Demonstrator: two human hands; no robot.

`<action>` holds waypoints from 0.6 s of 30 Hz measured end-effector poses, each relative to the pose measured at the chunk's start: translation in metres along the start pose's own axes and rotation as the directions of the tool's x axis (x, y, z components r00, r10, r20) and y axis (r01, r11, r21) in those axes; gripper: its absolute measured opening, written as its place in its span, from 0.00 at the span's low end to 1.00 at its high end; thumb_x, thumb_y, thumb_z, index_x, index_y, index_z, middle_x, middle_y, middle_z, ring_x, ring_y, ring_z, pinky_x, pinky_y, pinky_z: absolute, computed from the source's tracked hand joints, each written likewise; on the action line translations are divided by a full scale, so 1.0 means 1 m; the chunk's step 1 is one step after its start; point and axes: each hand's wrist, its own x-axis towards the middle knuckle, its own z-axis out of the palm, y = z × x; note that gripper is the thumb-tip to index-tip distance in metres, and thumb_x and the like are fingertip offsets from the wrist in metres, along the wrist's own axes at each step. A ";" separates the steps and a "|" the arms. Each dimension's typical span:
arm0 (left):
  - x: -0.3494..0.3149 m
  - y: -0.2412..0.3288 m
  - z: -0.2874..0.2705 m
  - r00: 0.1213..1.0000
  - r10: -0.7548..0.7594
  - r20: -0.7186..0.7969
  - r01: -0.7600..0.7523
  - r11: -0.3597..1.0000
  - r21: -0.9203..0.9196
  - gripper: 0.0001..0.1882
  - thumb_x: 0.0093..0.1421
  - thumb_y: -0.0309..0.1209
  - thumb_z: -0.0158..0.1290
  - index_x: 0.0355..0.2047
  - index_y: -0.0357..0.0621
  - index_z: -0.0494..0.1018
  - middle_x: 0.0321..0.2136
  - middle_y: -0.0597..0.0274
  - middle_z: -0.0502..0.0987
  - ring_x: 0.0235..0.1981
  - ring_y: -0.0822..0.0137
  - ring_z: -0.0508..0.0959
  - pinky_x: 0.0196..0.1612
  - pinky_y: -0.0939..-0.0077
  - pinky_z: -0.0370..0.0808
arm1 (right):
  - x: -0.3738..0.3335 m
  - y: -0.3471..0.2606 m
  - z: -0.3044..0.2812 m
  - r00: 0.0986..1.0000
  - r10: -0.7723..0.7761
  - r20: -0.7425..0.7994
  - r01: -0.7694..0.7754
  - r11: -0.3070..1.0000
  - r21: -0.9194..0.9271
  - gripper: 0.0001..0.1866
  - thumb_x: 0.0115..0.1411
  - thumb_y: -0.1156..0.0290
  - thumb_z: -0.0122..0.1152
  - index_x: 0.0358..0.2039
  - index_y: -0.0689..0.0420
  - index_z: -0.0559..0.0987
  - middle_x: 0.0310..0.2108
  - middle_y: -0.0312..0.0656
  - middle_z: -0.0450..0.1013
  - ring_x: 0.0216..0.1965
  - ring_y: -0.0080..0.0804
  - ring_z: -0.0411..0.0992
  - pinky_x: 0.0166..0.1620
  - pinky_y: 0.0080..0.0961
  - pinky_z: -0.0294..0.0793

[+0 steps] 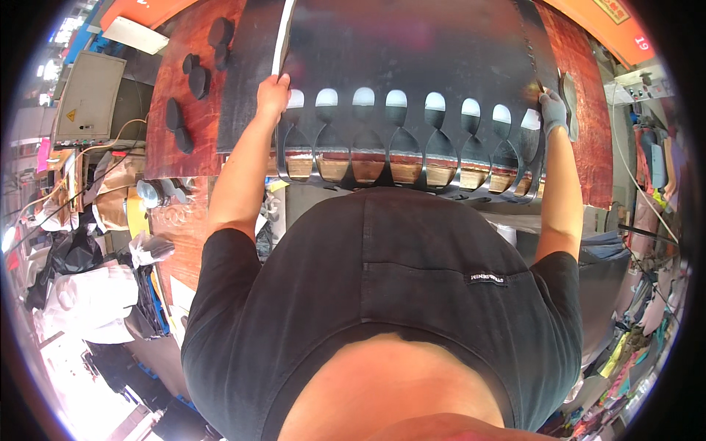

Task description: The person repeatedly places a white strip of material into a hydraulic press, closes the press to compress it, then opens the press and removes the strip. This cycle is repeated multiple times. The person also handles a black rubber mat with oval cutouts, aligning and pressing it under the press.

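Observation:
A large black sheet [412,51] lies in front of me. Sole-shaped holes run in a row along its near side, leaving thin curved strips that hang over the work surface's near edge. My bare left hand [273,97] is closed on the sheet's left edge, beside a long white strip [284,37] running away from me. On the opposite side, my right hand [553,110], in a grey glove, pinches the sheet's right edge near the last cut-out. Pale rounded patches [363,97] show at the far ends of the holes.
Black sole-shaped pieces [198,79] lie in pairs on the reddish board [165,121] to the left. Orange machine parts [614,29] frame the far corners. A grey electrical box [90,95] stands at far left. Bags and scraps crowd the left; material piles [651,165] line the right.

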 end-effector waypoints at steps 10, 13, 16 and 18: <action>0.049 0.024 -0.006 0.980 0.188 0.066 -0.165 0.581 0.797 0.23 0.65 0.46 0.37 0.40 0.41 0.74 0.37 0.46 0.78 0.43 0.47 0.76 0.47 0.54 0.71 | 0.064 0.005 0.048 0.983 -0.138 -0.120 0.068 0.883 -0.464 0.21 0.53 0.63 0.54 0.46 0.59 0.76 0.42 0.53 0.75 0.47 0.44 0.73 0.50 0.33 0.68; 0.047 0.035 -0.014 0.974 0.189 0.126 -0.205 0.488 0.849 0.25 0.65 0.47 0.34 0.39 0.41 0.76 0.37 0.47 0.78 0.42 0.48 0.77 0.46 0.56 0.72 | 0.053 -0.006 0.051 0.991 -0.067 -0.120 0.006 0.895 -0.447 0.21 0.55 0.60 0.52 0.47 0.55 0.76 0.44 0.52 0.74 0.48 0.46 0.72 0.50 0.35 0.68; 0.054 0.043 -0.017 0.962 0.134 0.238 -0.272 0.399 0.876 0.27 0.65 0.49 0.33 0.37 0.43 0.77 0.37 0.45 0.78 0.42 0.46 0.77 0.46 0.53 0.72 | 0.024 -0.019 0.051 0.967 -0.142 -0.212 -0.006 0.819 -0.574 0.19 0.57 0.58 0.48 0.47 0.49 0.76 0.44 0.50 0.74 0.48 0.48 0.71 0.49 0.38 0.69; 0.059 0.047 -0.024 0.951 0.149 0.273 -0.309 0.374 0.874 0.28 0.65 0.50 0.34 0.36 0.44 0.78 0.36 0.46 0.78 0.41 0.46 0.77 0.45 0.54 0.72 | 0.018 -0.027 0.060 0.951 -0.150 -0.271 -0.046 0.796 -0.603 0.19 0.58 0.57 0.46 0.47 0.46 0.75 0.44 0.47 0.74 0.48 0.50 0.71 0.49 0.41 0.69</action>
